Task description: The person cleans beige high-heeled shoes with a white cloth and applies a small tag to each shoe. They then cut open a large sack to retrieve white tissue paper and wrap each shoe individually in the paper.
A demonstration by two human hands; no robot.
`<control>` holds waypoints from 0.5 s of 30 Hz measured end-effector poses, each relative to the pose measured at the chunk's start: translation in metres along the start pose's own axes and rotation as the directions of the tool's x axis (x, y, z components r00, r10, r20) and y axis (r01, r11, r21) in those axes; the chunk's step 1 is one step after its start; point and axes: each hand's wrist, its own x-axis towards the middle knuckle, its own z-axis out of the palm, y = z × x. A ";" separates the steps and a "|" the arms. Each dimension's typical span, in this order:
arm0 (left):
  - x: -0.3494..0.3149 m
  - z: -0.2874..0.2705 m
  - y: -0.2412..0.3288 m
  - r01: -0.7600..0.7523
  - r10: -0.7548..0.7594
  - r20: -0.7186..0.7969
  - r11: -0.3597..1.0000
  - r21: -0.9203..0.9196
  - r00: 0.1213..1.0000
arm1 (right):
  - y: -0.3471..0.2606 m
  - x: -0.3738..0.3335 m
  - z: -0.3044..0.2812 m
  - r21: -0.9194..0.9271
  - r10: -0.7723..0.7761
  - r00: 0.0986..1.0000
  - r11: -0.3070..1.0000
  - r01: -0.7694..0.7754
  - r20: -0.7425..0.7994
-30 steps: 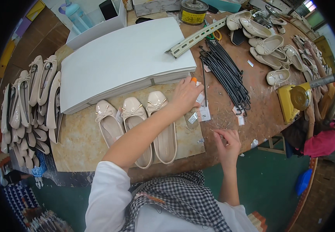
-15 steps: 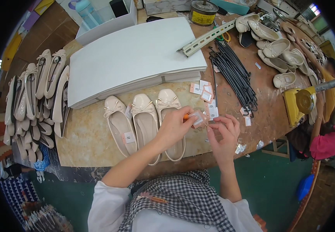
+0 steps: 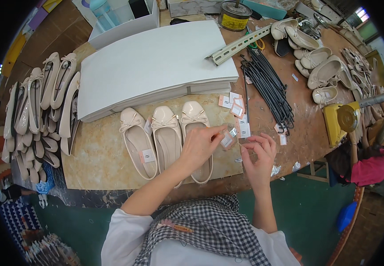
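Above the shoe on the right of a short row of cream ballet flats (image 3: 139, 139), my left hand (image 3: 200, 144) pinches a small printed tag (image 3: 227, 140). A shiny silvery bit shows at the tag's upper edge. My right hand (image 3: 259, 155) is just right of it, thumb and forefinger brought together by the tag; what they pinch is too small to make out. Each flat has a bow on the toe. One tag (image 3: 147, 156) rests in the left flat. More loose labels (image 3: 237, 106) lie on the table beyond my hands.
A thick stack of white sheets (image 3: 156, 66) fills the table's middle. Right of it lie a slotted metal rail (image 3: 240, 44) and a bundle of black rods (image 3: 269, 88). Flats pile up at left (image 3: 41, 102) and right (image 3: 325, 71). A yellow machine (image 3: 336, 122) stands near another person at right.
The orange piece seen by my left fingers is out of sight, and the tag has tilted. My hands stay close together. At far right the other person's arm has come down from the shoes.
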 end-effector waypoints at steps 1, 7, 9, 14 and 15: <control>-0.002 -0.002 0.003 0.039 -0.039 0.005 0.998 -0.046 0.999 | -0.001 0.000 0.000 -0.009 -0.006 1.000 1.000 0.006 0.004; -0.012 -0.001 0.005 0.112 -0.123 -0.005 0.921 -0.374 0.992 | -0.005 0.000 0.004 -0.055 -0.027 1.000 0.998 0.027 -0.011; -0.015 -0.001 0.007 0.111 -0.124 -0.007 0.907 -0.406 0.992 | -0.007 0.001 0.005 -0.048 -0.022 1.000 0.999 0.021 -0.016; -0.022 -0.004 0.017 0.111 -0.102 0.044 0.910 -0.400 0.994 | -0.009 0.002 0.005 -0.018 -0.020 1.000 1.000 0.019 -0.016; -0.024 -0.006 0.018 0.027 -0.012 0.048 0.945 -0.327 0.999 | -0.009 0.001 0.005 -0.012 -0.016 1.000 1.000 0.016 -0.019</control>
